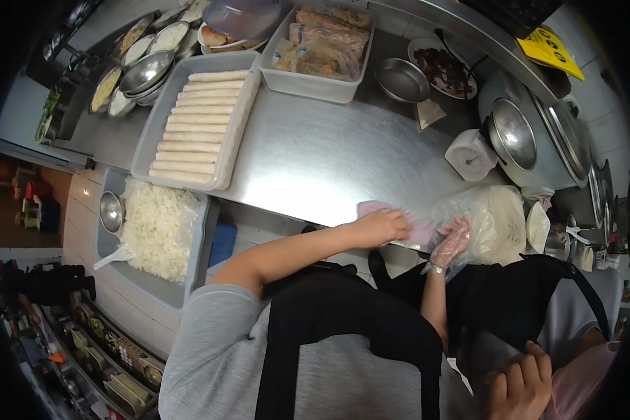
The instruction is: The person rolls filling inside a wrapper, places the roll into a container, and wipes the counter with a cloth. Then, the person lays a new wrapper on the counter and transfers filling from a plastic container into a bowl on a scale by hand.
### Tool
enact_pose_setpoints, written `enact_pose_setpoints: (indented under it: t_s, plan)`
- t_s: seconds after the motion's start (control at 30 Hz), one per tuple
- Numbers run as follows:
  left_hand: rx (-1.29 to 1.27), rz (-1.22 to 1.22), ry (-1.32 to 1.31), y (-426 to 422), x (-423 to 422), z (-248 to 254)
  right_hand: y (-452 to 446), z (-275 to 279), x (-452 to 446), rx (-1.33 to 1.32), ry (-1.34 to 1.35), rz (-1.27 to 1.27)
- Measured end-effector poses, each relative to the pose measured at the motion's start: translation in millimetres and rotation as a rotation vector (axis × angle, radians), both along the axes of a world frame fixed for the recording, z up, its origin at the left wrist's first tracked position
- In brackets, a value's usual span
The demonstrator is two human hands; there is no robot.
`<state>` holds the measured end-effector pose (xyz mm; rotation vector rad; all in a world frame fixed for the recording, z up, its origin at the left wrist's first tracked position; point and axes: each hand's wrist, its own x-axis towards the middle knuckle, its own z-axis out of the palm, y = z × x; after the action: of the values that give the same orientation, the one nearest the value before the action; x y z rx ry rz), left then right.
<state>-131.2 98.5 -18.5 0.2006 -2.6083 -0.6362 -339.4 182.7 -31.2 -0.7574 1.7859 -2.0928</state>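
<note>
My left hand (pixel 383 227) is bare and presses on a pink cloth (pixel 421 229) at the front edge of the steel table (pixel 308 154). Its fingers bend over the cloth. My right hand (pixel 452 241) wears a clear plastic glove and has a bracelet at the wrist. It is held beside the cloth, fingers loosely curled and apart, with nothing visible in them. Just right of it lies a large clear plastic bag (pixel 493 220) with pale, flat contents; I cannot tell whether the glove touches the bag.
White rolls fill a tray (pixel 239 140); a bin (pixel 313 85) holds bagged food. Cooked rice (pixel 157 224) lies in a lower tub at left. A scale (pixel 471 155) and steel bowl (pixel 513 133) stand at right. Another person's hand (pixel 521 378) is close by at lower right.
</note>
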Motion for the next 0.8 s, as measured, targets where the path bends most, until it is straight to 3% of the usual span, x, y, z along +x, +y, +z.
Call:
enact_pose_setpoints:
  t_s: [0.13, 0.27, 0.37, 0.47, 0.53, 0.63, 0.7, 0.8]
  plan:
    - [0.073, 0.185, -0.074, -26, 116, 11, -6, -2, 1, 0.000, -0.025, -0.031]
    - [-0.090, 0.821, -0.070, -62, 195, 13, -6, -1, -3, 0.031, -0.054, -0.040]
    - [0.000, 0.903, -0.117, -76, 208, 28, -8, 22, 3, 0.148, -0.024, -0.007]
    - [-0.044, 0.871, -0.094, -79, 187, 65, -13, 43, 7, 0.316, 0.145, -0.034]
    - [-0.007, 0.790, -0.061, -86, 169, 73, -15, 61, 14, 0.424, 0.487, 0.226]
    - [0.094, 0.626, 0.011, -88, 130, 79, -28, 90, 30, 0.356, 0.200, 0.668]
    - [0.150, 0.551, 0.056, -86, 98, 79, -30, 111, 35, 0.419, 0.188, 0.747]
    - [0.295, 0.210, 0.103, -72, 38, 71, -23, 128, 5, 0.611, 0.295, 0.778]
